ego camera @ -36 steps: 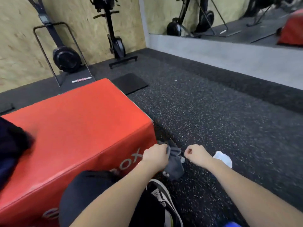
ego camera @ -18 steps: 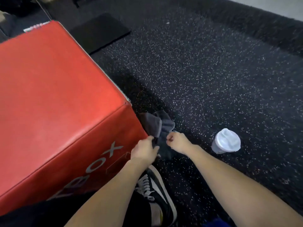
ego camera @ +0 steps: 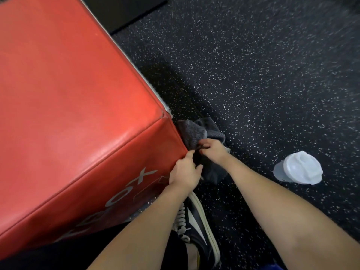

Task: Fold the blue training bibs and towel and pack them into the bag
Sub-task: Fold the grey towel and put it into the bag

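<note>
Both hands pinch the grey towel beside the lidded cup.

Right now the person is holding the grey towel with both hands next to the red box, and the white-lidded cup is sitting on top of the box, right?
Not quite. The white-lidded cup stands on the speckled floor, to the right of the hands, not on the red box. The head view shows this. The rest holds: the left hand and right hand both grip the grey towel beside the box.
</note>
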Motion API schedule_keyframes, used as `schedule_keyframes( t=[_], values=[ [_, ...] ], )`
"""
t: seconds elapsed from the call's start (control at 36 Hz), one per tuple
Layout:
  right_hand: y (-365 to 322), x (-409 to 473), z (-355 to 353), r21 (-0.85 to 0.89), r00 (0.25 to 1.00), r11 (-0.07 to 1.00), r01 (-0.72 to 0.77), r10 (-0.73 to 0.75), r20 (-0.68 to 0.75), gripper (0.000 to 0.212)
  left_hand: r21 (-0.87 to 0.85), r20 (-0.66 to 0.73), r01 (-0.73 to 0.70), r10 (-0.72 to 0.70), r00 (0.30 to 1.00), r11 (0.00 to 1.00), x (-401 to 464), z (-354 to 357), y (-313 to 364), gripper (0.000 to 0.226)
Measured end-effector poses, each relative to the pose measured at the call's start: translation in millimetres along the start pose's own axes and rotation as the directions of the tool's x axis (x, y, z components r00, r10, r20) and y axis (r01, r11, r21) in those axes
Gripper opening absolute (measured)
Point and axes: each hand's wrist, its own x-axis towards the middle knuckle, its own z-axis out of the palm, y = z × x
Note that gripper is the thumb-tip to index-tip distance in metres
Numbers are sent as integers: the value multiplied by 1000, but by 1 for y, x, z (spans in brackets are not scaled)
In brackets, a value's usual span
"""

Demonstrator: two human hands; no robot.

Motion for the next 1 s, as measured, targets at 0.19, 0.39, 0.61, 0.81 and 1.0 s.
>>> schedule_keyframes(
  t=[0.19,0.39,0.61,0.81,1.0],
  values=[
    [-26,-31,-37,18,983,989,145,-142,-113,32,-107,-67,-35,28,997,994,-22,-16,9,61],
    [-82,-87,-85,-30,937,951,308,-309,-164,14,-210,-269,-259,199,943,943,-60,-58,45,53],
    [-166,-177,-132,-228,820,833,503,-544,-177,12,-154,-494,-495,367,788,855,-131,-130,90,47],
    [-250,-276,-173,-337,725,716,611,-677,-123,8,-178,-629,-634,409,661,752,-209,-211,129,30],
    [-327,-368,-187,-370,619,619,693,-774,-136,1,-339,-674,-705,362,644,623,-287,-285,145,10]
  ],
)
